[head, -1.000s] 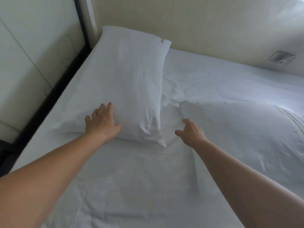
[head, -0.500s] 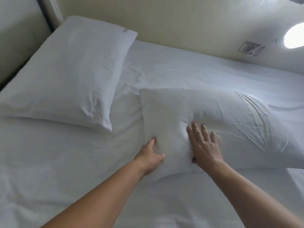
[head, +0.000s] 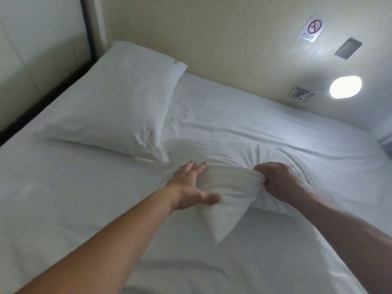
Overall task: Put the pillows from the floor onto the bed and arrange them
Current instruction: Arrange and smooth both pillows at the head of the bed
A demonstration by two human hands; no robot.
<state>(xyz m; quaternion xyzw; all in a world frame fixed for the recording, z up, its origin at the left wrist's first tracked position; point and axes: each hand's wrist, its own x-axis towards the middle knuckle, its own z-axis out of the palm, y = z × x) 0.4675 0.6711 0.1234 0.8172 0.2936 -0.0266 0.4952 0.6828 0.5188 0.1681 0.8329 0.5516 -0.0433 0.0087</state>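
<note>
Gripping the near pillow [head: 224,187] mid-bed [head: 84,209], my right hand [head: 275,179] bunches its cover; my left hand [head: 188,187] presses it, fingers spread. Second pillow [head: 118,107] fills the far-left corner.

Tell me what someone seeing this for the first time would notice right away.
Probably the two hands at centre working on a white pillow: the right hand clenches a bunch of its fabric while the left hand presses open against its side, lifting a corner off the bed. Next, the bright round lamp on the wall at upper right, and a second pillow lying flat in the far left corner.
</note>
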